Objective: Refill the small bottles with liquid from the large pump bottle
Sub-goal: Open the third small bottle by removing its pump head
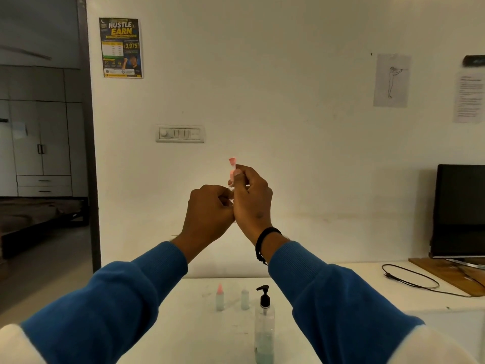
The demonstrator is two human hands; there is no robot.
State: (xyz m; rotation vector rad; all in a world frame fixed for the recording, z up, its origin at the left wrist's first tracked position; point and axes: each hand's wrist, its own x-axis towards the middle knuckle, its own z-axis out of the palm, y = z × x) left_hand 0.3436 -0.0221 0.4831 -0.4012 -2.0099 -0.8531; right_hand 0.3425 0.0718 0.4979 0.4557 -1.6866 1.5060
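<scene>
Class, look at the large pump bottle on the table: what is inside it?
The large pump bottle is clear, with pale bluish liquid filling only its lower part. The space above looks empty. A pump tube cannot be made out.

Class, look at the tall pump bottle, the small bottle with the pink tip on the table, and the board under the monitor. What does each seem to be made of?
Tall clear pump bottle with black pump head: probably glossy transparent plastic; the liquid shows through.
Small cloudy bottle with pink conical tip: likely soft translucent plastic, matte.
Flat brown board under the monitor: looks like wood or wood laminate; brown, dull surface.
</scene>
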